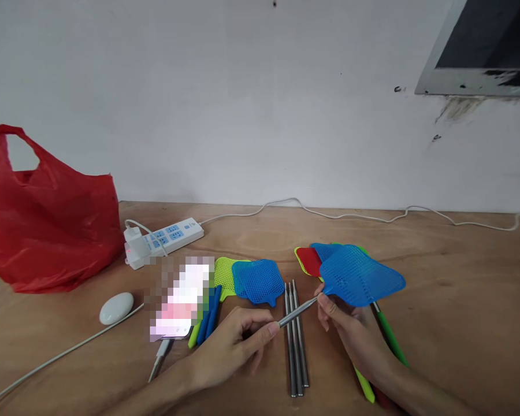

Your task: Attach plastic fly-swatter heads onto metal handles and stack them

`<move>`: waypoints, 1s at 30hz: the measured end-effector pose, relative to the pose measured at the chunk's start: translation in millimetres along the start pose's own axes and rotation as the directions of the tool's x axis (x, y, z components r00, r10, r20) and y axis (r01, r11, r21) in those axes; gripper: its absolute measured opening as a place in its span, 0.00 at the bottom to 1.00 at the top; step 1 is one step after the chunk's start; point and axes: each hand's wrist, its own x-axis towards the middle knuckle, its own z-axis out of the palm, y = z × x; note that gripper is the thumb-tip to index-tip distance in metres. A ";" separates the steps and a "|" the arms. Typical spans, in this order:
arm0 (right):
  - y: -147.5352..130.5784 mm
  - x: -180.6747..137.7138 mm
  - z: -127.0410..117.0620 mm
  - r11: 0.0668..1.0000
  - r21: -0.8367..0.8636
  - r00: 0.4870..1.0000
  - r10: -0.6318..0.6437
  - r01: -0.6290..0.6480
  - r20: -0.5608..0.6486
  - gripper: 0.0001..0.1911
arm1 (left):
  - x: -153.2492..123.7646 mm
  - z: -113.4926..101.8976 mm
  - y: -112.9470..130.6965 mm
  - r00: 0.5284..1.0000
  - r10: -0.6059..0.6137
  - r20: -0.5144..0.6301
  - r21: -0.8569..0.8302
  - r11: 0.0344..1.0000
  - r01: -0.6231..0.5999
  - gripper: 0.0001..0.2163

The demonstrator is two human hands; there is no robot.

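Note:
My left hand (pixel 234 346) pinches a thin silver metal rod (pixel 297 312) near its lower end; the rod points up and right. Its tip meets the neck of a blue mesh fly-swatter head (pixel 359 275), which my right hand (pixel 351 329) grips from below. Three more silver rods (pixel 295 341) lie side by side on the wooden table (pixel 459 300) between my hands. Loose blue (pixel 257 281) and yellow-green (pixel 223 274) swatter heads lie to the left. Red (pixel 308 260) and blue heads are stacked behind the held one.
A red plastic bag (pixel 47 219) stands at the far left. A white power strip (pixel 164 237) with cables, a white oval device (pixel 116 307) and a phone with a blurred screen (pixel 179 300) lie left of centre. Blue handles (pixel 210 320) and green handles (pixel 390 335) rest near my hands.

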 end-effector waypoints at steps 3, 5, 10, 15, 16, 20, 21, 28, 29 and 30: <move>-1.1 4.8 -3.0 0.999 0.037 0.999 -0.012 0.014 -0.034 0.16 | 0.2 -0.3 -1.9 1.000 0.001 -0.002 -0.001 1.000 -0.001 0.22; -1.6 7.1 -2.9 0.997 0.071 1.000 0.005 -0.003 -0.028 0.15 | 0.6 -0.3 -3.5 1.000 0.000 -0.007 -0.001 1.000 0.000 0.23; -5.4 7.3 1.4 0.990 0.129 0.998 0.057 -0.061 0.029 0.14 | 1.4 0.0 -6.6 1.000 -0.007 -0.021 -0.006 1.000 0.007 0.22; -8.5 6.0 0.6 0.972 0.193 0.991 0.129 -0.134 0.034 0.15 | 1.0 0.2 -5.7 0.999 -0.019 -0.027 -0.019 1.000 0.019 0.21; -8.5 6.1 0.1 0.968 0.204 0.989 0.144 -0.146 0.025 0.15 | 1.0 0.3 -5.5 0.999 -0.022 -0.026 -0.019 1.000 0.021 0.21; -8.0 6.4 0.2 0.961 0.222 0.983 0.177 -0.162 -0.047 0.17 | 1.5 1.6 -6.4 0.999 -0.022 -0.037 -0.011 1.000 0.022 0.22; -7.7 6.3 0.7 0.963 0.220 0.983 0.174 -0.156 -0.063 0.17 | 1.8 2.2 -7.1 0.999 -0.022 -0.040 -0.010 1.000 0.021 0.22; -2.7 4.3 1.5 0.979 0.159 0.984 0.143 -0.126 -0.102 0.18 | 2.3 5.1 -7.3 0.999 -0.022 -0.048 -0.008 1.000 0.022 0.24; -1.6 4.1 1.4 0.982 0.146 0.985 0.135 -0.119 -0.107 0.18 | 2.0 5.0 -7.0 0.999 -0.022 -0.047 -0.007 1.000 0.021 0.24; -0.7 3.8 1.4 0.985 0.131 0.986 0.126 -0.111 -0.109 0.18 | 1.8 4.9 -6.8 0.999 -0.021 -0.046 -0.006 1.000 0.021 0.24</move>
